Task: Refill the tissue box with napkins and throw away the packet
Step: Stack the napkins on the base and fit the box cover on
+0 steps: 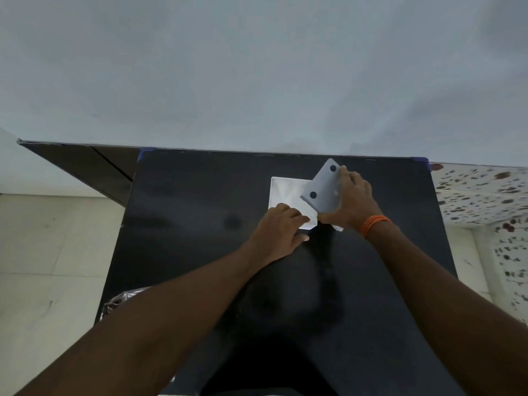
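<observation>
Black table (200, 210), white tissue box (283, 192) open, L hand (278, 231) pressing napkins (307, 221) flat-fingered, R hand (353, 200) gripping grey lid (324, 188), tilted.

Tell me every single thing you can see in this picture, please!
Table: one, black, centre, blue tape at its far corners.
Tissue box: one, white, open, on the table's far part.
Lid: one, grey with two dark dots, tilted above the box's right side.
Shiny crinkled bag: one, silvery, by the table's near left edge.
Speckled surface: one, white with dark red spots, right.
Wristband: one, orange, right wrist.
Left hand: on the box's near edge.
Right hand: holding the lid.
</observation>
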